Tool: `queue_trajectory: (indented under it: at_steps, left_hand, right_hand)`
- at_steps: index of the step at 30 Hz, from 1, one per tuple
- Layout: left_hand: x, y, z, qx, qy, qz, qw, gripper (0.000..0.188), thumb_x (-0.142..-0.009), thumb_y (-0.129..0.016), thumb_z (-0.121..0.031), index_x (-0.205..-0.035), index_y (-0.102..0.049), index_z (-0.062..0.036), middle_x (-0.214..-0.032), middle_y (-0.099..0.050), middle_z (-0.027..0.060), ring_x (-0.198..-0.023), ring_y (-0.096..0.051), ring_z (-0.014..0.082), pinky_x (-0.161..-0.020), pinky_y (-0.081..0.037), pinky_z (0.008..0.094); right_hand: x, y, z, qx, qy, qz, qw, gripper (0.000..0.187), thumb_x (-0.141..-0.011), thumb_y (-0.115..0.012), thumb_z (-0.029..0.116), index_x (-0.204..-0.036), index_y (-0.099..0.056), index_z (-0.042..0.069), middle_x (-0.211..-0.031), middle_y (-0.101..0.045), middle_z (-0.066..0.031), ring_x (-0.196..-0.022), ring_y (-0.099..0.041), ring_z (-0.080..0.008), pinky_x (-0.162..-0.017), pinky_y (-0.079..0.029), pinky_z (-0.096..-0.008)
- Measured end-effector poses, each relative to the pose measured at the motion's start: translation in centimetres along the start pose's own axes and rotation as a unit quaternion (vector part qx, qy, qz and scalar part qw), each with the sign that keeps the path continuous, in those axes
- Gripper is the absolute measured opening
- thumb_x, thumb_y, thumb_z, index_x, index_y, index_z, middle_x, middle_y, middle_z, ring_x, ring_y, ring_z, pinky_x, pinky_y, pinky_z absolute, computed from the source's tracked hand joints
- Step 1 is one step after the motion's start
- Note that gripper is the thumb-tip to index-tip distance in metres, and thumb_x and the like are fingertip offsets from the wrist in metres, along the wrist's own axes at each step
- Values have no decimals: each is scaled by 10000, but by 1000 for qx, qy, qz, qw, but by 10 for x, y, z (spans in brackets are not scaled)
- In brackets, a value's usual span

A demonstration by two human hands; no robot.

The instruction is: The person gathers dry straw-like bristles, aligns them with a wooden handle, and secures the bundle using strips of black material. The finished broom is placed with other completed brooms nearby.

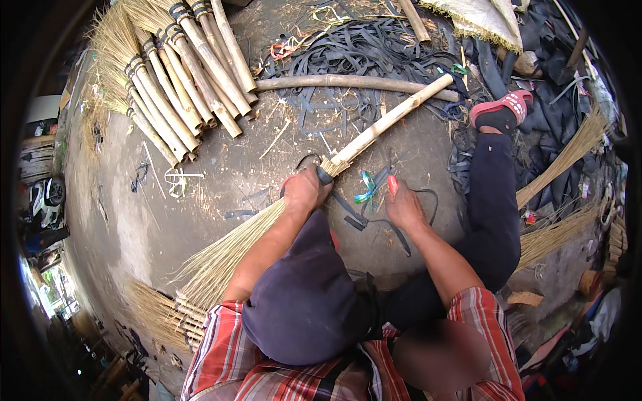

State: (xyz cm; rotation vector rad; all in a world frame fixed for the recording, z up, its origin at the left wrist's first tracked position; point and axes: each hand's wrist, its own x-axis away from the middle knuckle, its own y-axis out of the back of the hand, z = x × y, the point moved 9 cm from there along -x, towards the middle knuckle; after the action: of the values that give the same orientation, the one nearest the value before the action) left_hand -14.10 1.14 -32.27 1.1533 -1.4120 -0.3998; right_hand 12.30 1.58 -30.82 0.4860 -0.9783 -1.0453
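Observation:
A broom [231, 240] lies slantwise in front of me, its pale bristles toward my lower left. Its bamboo handle [398, 121] points to the upper right. My left hand [305, 191] is closed round the broom's neck, right beside a black rubber binding [324, 175]. To the right, my right hand [405, 208] is closed on a red-handled tool [392, 184]; its working end cannot be made out clearly. Loose black rubber strips [354, 215] and a green-and-blue plastic ribbon [366, 188] lie on the ground between my hands.
Finished-looking brooms [190, 80] lie stacked at the upper left. A tangled heap of black rubber strips [354, 50] covers the far ground, with a long bamboo pole [348, 81] before it. My outstretched leg [495, 194] and loose bristle bundles [562, 160] are at right.

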Motion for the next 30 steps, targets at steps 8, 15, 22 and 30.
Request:
queue_trajectory:
  at_steps: [8,15,22,30]
  left_hand:
    - [-1,5,1,-3,-24,-66,998,662,-873,-793,-448,-1298,-552,0,-1148,-725,275,-1057,-727,432,-915,-591,503]
    - [-3,2,3,-30,-34,11,999,757,-857,-798,-551,-1300,-543,8,-1161,-716,277,-1070,-722,441,-925,-584,507]
    - [-2,-5,-1,-16,-4,7,1000,618,-860,-820,-396,-1263,-556,-10,-1154,-716,269,-1049,-731,425,-888,-596,501]
    - [-4,-5,1,-15,-5,-23,1000,625,-874,-789,-431,-1303,-558,-39,-1110,-739,270,-1014,-729,452,-902,-585,524]
  right_hand:
    - [3,0,24,70,30,138,987,356,-1005,-564,218,-1226,-524,-58,-991,-720,-336,-956,-711,-513,-860,-549,-597]
    - [3,-2,24,78,36,100,991,357,-996,-586,240,-1235,-538,-22,-1023,-721,-327,-984,-710,-508,-889,-543,-607]
    - [2,-3,10,121,47,119,984,326,-993,-572,216,-1197,-517,-32,-992,-717,-331,-957,-710,-512,-867,-541,-612]
    - [-16,7,-1,115,38,143,982,365,-999,-581,228,-1253,-531,-29,-1037,-712,-343,-993,-697,-528,-896,-544,-608]
